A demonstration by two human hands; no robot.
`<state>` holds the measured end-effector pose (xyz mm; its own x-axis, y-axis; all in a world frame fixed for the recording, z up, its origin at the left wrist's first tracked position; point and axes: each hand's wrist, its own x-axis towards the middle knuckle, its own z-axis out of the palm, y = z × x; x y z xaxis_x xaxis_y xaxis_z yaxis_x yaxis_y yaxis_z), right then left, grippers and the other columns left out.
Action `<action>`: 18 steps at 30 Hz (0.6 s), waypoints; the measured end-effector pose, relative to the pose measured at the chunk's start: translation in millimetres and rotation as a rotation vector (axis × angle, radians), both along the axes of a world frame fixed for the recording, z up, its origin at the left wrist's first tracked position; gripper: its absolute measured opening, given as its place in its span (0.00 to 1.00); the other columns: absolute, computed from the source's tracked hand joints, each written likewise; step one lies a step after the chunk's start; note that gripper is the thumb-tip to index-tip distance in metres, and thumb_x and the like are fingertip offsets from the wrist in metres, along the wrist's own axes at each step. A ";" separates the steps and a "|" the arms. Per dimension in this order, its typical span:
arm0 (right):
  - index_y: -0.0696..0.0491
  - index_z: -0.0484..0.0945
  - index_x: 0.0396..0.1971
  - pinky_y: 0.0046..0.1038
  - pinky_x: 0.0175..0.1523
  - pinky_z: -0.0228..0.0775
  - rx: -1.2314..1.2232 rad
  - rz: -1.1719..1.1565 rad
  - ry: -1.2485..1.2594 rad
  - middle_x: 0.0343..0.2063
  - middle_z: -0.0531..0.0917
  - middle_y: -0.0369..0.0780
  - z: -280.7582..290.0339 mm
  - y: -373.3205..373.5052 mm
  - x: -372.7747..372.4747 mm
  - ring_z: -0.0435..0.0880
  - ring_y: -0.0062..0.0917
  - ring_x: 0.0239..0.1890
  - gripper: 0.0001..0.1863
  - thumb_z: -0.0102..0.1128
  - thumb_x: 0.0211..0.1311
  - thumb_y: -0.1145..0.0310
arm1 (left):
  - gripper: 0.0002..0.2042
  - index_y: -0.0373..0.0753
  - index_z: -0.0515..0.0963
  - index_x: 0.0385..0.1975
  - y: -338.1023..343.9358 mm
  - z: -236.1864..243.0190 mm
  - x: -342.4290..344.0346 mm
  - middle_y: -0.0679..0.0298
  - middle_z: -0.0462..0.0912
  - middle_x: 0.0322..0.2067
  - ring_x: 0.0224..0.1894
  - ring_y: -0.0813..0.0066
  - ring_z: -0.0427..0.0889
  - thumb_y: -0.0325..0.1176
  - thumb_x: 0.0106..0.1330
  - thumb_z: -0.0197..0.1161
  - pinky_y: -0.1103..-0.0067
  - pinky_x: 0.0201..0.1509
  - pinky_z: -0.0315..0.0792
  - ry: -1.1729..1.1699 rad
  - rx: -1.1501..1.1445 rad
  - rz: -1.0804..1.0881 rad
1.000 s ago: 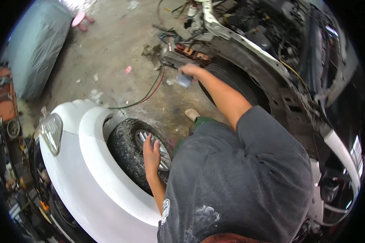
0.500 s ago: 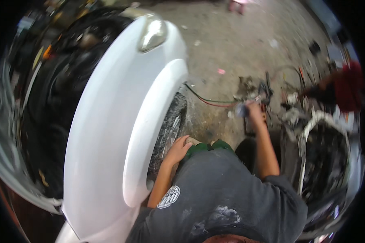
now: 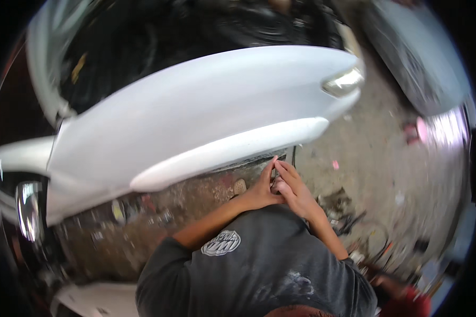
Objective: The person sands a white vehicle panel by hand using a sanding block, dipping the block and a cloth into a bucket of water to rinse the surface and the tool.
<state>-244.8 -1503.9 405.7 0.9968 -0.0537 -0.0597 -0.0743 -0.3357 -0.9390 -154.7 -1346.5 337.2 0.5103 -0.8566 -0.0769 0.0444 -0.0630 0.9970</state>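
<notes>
Hands (image 3: 298, 196) now together; fender (image 3: 211, 111) beyond fingertips (image 3: 286, 168)

Wht fender (image 3: 206, 113): smooth, glossy. Headlight lens (image 3: 345, 82): clear, v. shiny. Shirt (image 3: 248, 274): matt gry cloth. Floor (image 3: 370, 169): dull conc.

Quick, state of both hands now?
Left hand: fingers extended; can't tell if holding anything.
Right hand: against the left; can't tell if holding anything.

- From my station I see a concrete floor (image 3: 367, 177), grey on the right, browner at left.
- I spot a small pink scrap (image 3: 335, 165) lying there.
- Near it I make out dark debris (image 3: 337, 201).
- Farther right stands a blurred pink stool (image 3: 421, 130).
</notes>
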 end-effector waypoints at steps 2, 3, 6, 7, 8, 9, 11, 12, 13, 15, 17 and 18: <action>0.59 0.66 0.70 0.36 0.74 0.59 0.078 0.117 -0.093 0.69 0.68 0.51 -2.4 -20.9 4.5 0.68 0.43 0.71 0.28 0.50 0.76 0.61 | 0.58 0.45 0.36 0.80 -8.5 -3.6 -3.2 0.51 0.51 0.76 0.77 0.58 0.55 0.32 0.58 0.78 0.63 0.74 0.64 -0.014 -0.021 0.156; 0.59 0.66 0.70 0.36 0.74 0.59 0.075 0.201 -0.093 0.69 0.68 0.51 -0.1 -33.4 7.6 0.68 0.43 0.71 0.28 0.50 0.76 0.61 | 0.46 0.46 0.43 0.79 -10.8 4.3 -6.5 0.56 0.55 0.74 0.74 0.61 0.62 0.33 0.69 0.70 0.64 0.73 0.66 0.026 0.015 0.216; 0.58 0.68 0.68 0.38 0.77 0.52 0.108 0.368 -0.141 0.71 0.67 0.50 14.1 -74.2 24.2 0.63 0.44 0.74 0.27 0.49 0.76 0.60 | 0.34 0.47 0.47 0.79 -15.2 28.2 -30.1 0.59 0.60 0.73 0.71 0.64 0.67 0.39 0.79 0.57 0.65 0.72 0.67 0.515 -0.145 0.407; 0.58 0.70 0.67 0.39 0.75 0.55 0.001 0.358 -0.191 0.70 0.68 0.50 18.6 -92.9 32.1 0.65 0.43 0.73 0.26 0.49 0.76 0.61 | 0.29 0.42 0.55 0.76 -19.2 19.5 -44.2 0.59 0.67 0.69 0.66 0.67 0.73 0.45 0.81 0.52 0.68 0.67 0.73 0.593 -0.259 0.529; 0.58 0.71 0.66 0.39 0.74 0.58 -0.097 0.336 -0.243 0.69 0.70 0.49 20.4 -110.5 44.2 0.67 0.43 0.72 0.25 0.49 0.76 0.61 | 0.29 0.42 0.55 0.76 -19.6 18.5 -57.2 0.59 0.67 0.69 0.66 0.67 0.73 0.45 0.81 0.52 0.68 0.67 0.73 0.574 -0.289 0.594; 0.58 0.71 0.66 0.39 0.74 0.58 -0.097 0.392 -0.264 0.69 0.70 0.49 27.9 -124.6 59.6 0.67 0.43 0.72 0.25 0.49 0.76 0.61 | 0.29 0.39 0.56 0.75 -14.7 19.4 -67.2 0.59 0.68 0.68 0.66 0.65 0.73 0.45 0.81 0.50 0.67 0.68 0.73 0.595 -0.274 0.728; 0.58 0.74 0.63 0.38 0.70 0.64 -0.097 0.340 -0.332 0.68 0.72 0.49 52.2 -144.5 88.2 0.70 0.42 0.69 0.23 0.49 0.75 0.62 | 0.25 0.31 0.66 0.69 -3.7 33.7 -79.4 0.58 0.74 0.64 0.63 0.64 0.77 0.43 0.81 0.51 0.68 0.69 0.73 0.574 -0.480 1.085; 0.59 0.75 0.62 0.38 0.68 0.65 -0.145 0.369 -0.422 0.67 0.72 0.49 66.4 -148.8 110.2 0.72 0.41 0.68 0.22 0.49 0.74 0.64 | 0.24 0.31 0.68 0.67 12.2 41.9 -73.0 0.58 0.75 0.62 0.61 0.65 0.78 0.43 0.80 0.52 0.69 0.69 0.74 0.542 -0.469 1.255; 0.59 0.76 0.61 0.37 0.67 0.67 -0.197 0.396 -0.507 0.66 0.73 0.49 84.5 -146.9 131.8 0.73 0.41 0.66 0.22 0.49 0.74 0.65 | 0.23 0.32 0.70 0.65 32.3 49.9 -61.9 0.58 0.76 0.61 0.60 0.66 0.78 0.43 0.80 0.54 0.69 0.68 0.74 0.522 -0.461 1.422; 0.59 0.77 0.60 0.38 0.67 0.67 -0.318 0.529 -0.714 0.65 0.73 0.49 129.5 -114.5 173.5 0.73 0.40 0.67 0.20 0.49 0.74 0.66 | 0.26 0.31 0.67 0.68 88.7 42.2 -26.6 0.57 0.75 0.63 0.63 0.68 0.75 0.44 0.79 0.55 0.74 0.72 0.64 0.045 -0.335 1.680; 0.56 0.77 0.60 0.37 0.68 0.66 -0.374 0.620 -0.893 0.65 0.74 0.48 163.7 -78.0 211.0 0.72 0.40 0.68 0.19 0.50 0.74 0.67 | 0.34 0.27 0.43 0.76 125.3 64.5 26.7 0.45 0.48 0.77 0.80 0.55 0.48 0.41 0.81 0.46 0.71 0.81 0.44 -0.458 -0.054 1.758; 0.56 0.76 0.61 0.37 0.68 0.66 -0.409 0.647 -0.951 0.65 0.73 0.48 174.7 -57.0 227.8 0.72 0.40 0.68 0.20 0.51 0.74 0.66 | 0.35 0.24 0.41 0.76 134.3 70.7 52.8 0.42 0.41 0.78 0.81 0.53 0.40 0.39 0.80 0.45 0.72 0.82 0.39 -0.410 0.000 1.839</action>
<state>-17.0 -1560.9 580.4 0.4839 0.6248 0.6128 0.8751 -0.3400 -0.3444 -101.9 -1212.2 407.9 0.6539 0.7061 0.2717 -0.1613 -0.2207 0.9619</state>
